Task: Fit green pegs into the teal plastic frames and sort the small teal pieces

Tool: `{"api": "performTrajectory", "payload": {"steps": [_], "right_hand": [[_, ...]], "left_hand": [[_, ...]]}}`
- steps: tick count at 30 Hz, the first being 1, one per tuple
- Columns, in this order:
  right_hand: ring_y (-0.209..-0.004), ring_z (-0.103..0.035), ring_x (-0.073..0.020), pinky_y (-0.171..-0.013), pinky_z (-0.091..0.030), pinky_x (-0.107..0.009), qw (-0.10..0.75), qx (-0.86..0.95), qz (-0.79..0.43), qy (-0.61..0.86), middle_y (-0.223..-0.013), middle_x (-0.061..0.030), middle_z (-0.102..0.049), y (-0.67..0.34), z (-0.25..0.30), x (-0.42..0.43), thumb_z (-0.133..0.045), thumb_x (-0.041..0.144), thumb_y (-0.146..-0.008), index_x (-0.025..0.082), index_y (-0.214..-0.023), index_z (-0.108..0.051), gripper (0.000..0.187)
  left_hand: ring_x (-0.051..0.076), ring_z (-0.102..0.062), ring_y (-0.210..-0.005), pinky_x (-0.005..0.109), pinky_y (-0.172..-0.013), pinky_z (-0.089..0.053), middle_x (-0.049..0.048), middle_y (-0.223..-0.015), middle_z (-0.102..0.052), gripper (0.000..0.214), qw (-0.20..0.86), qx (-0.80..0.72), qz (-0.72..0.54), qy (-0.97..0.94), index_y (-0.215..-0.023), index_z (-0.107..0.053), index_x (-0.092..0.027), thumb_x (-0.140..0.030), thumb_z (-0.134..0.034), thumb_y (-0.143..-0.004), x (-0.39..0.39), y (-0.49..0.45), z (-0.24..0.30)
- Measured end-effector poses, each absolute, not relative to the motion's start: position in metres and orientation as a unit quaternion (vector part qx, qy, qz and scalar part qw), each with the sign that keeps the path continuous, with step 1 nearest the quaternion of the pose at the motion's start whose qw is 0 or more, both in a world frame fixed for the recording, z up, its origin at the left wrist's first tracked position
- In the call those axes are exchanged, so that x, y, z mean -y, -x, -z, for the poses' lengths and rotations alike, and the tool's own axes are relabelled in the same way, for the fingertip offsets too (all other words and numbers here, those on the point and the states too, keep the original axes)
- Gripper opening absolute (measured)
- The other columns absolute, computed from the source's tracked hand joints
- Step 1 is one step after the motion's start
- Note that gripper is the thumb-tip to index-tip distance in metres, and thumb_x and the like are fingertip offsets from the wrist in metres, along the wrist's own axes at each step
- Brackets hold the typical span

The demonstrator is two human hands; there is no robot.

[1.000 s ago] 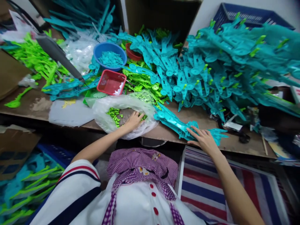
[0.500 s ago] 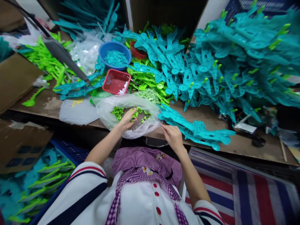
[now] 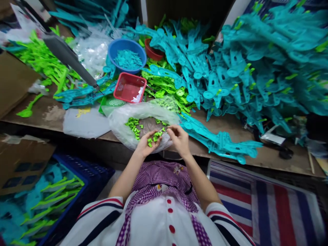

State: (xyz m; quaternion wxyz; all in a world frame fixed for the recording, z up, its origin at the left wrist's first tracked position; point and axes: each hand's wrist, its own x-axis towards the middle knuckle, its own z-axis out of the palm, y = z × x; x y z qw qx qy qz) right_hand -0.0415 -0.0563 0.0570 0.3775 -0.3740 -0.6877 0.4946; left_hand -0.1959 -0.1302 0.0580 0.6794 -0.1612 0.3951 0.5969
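Note:
My left hand (image 3: 146,145) is cupped at the near side of a clear plastic bag (image 3: 119,128), with several small green plastic pieces (image 3: 150,140) lying in its palm and fingers. Close beside it, my right hand (image 3: 179,139) is closed in a pinch at the bag's right side; what sits between the fingertips is too small to make out. More loose green pieces (image 3: 132,127) lie inside the open bag. A pair of long teal plastic parts (image 3: 220,141) rests on the bench just right of my right hand.
A red tray (image 3: 129,88) with white bits and a blue bowl (image 3: 126,56) of teal pieces stand behind the bag. Teal parts (image 3: 246,68) pile up at the right, green parts (image 3: 48,61) at the left. A grey power screwdriver (image 3: 69,56) hangs at the left.
My left hand has come back from the middle of the bag to its near side, now with green pieces showing in it. My right hand has moved up and left towards it.

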Motion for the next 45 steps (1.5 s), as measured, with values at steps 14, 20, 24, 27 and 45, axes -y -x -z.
{"api": "performTrajectory", "payload": {"steps": [14, 20, 24, 27, 45], "right_hand": [[-0.071, -0.065, -0.0189, -0.071, -0.053, -0.033, 0.365, 0.707, -0.35, 0.493, -0.076, -0.0035, -0.071, -0.07, -0.033, -0.012, -0.061, 0.053, -0.088, 0.019, -0.087, -0.069, 0.035], [-0.085, -0.068, -0.0215, -0.08, -0.054, -0.035, 0.368, 0.753, -0.285, 0.465, -0.091, -0.0067, -0.074, -0.065, -0.038, 0.006, -0.061, 0.049, -0.091, 0.021, -0.091, -0.072, 0.03], [-0.082, -0.067, -0.0211, -0.079, -0.054, -0.036, 0.376, 0.75, -0.294, 0.458, -0.091, -0.0062, -0.074, -0.051, -0.035, -0.003, -0.059, 0.051, -0.092, 0.022, -0.092, -0.072, 0.033], [-0.077, -0.067, -0.0205, -0.074, -0.055, -0.035, 0.385, 0.722, -0.313, 0.483, -0.09, -0.0067, -0.074, -0.046, -0.031, -0.01, -0.057, 0.051, -0.093, 0.02, -0.093, -0.071, 0.034], [-0.062, -0.054, -0.0147, -0.062, -0.047, -0.03, 0.375, 0.758, -0.274, 0.459, -0.073, -0.0019, -0.064, -0.052, -0.023, -0.03, -0.057, 0.054, -0.09, 0.022, -0.081, -0.063, 0.034]], "left_hand": [[0.002, -0.038, -0.045, 0.008, -0.032, -0.015, -0.0004, -0.071, -0.054, 0.01, 0.719, -0.311, -0.62, 0.047, -0.082, -0.055, -0.016, -0.012, -0.049, -0.088, 0.049, 0.159, -0.1], [0.003, -0.03, -0.04, 0.014, -0.037, -0.014, -0.0054, -0.063, -0.046, 0.018, 0.695, -0.499, -0.503, -0.124, -0.097, -0.064, -0.016, -0.015, -0.052, -0.083, 0.074, 0.116, -0.043], [0.009, -0.048, -0.058, 0.019, -0.057, -0.043, -0.002, -0.07, -0.052, 0.034, 0.539, -0.628, -0.419, -0.373, -0.11, -0.07, -0.019, -0.015, -0.046, -0.087, 0.081, 0.102, -0.022], [0.018, -0.058, -0.093, 0.031, -0.092, -0.047, 0.0044, -0.093, -0.06, 0.04, 0.409, -0.665, -0.351, -0.518, -0.121, -0.07, -0.021, -0.016, -0.046, -0.089, 0.081, 0.101, -0.018], [0.023, -0.055, -0.099, 0.035, -0.1, -0.042, 0.0068, -0.098, -0.056, 0.04, 0.396, -0.65, -0.361, -0.539, -0.124, -0.07, -0.023, -0.018, -0.047, -0.092, 0.082, 0.1, -0.01]]}}
